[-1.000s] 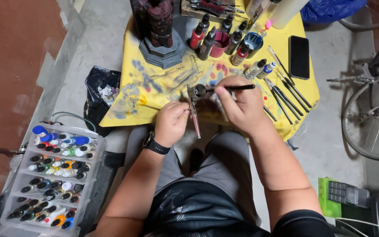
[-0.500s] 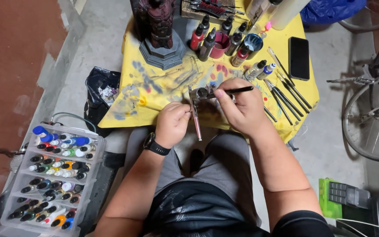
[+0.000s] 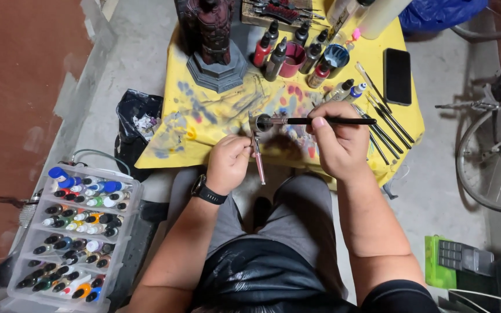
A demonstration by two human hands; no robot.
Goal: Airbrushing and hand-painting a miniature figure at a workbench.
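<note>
My left hand [image 3: 229, 162], with a black watch on its wrist, grips an airbrush [image 3: 258, 152] upright in front of me, its pink handle pointing down. My right hand [image 3: 338, 144] holds a black-handled paintbrush [image 3: 331, 121] level, with the brush tip poked into the airbrush's cup at the top. Both hands hover over the near edge of a small table under a paint-stained yellow cloth [image 3: 215, 124]. Behind them stand a dark red figure on a grey base [image 3: 214, 40] and several paint bottles [image 3: 273, 55].
A black phone [image 3: 397, 75] and several loose brushes [image 3: 387, 124] lie on the cloth's right side. A clear box of paint bottles [image 3: 73, 232] sits on the floor at my left, next to a black bin [image 3: 137, 124]. A bicycle wheel [image 3: 494, 156] stands at right.
Both hands have stayed nearly still. The paintbrush has shifted slightly inside the airbrush cup.
</note>
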